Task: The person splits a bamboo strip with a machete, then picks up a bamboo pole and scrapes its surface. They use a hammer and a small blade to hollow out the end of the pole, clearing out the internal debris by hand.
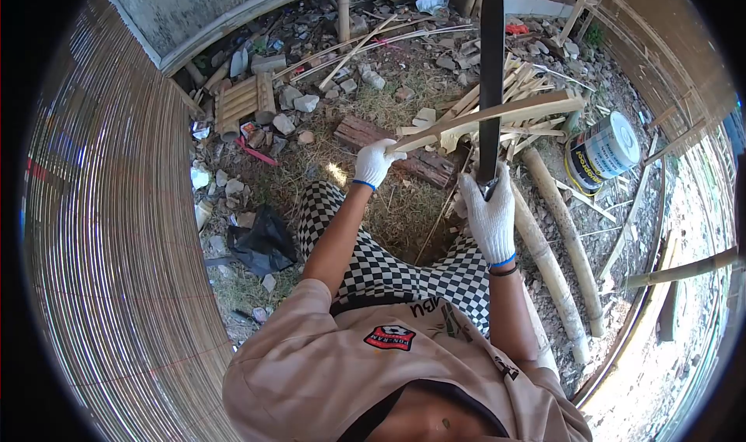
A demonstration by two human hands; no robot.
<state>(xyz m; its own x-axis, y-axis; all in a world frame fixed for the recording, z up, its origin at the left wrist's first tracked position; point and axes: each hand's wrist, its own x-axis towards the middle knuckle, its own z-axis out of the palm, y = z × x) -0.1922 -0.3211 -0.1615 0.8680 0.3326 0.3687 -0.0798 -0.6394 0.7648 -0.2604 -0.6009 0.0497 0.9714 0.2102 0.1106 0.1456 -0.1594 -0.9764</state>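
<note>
My left hand (376, 164), in a white knit glove with a blue cuff, is closed around the near end of a long split bamboo strip (536, 109). The strip reaches out to the right, its far end over a pile of split bamboo (522, 80). In my gloved right hand (491, 218) is the handle of a machete (491, 61), its long dark blade pointing away from me. The blade crosses over the strip in this view. A worn reddish wood block (361, 134) lies on the ground beneath the strip, between my spread knees.
At right stand a paint bucket (602, 154) and two bamboo poles (573, 244) lying lengthwise. A black plastic bag (263, 244) rests by my left leg. Stones and rubble (307, 104) cover the ground ahead. A bamboo slat screen (132, 201) rises on the left.
</note>
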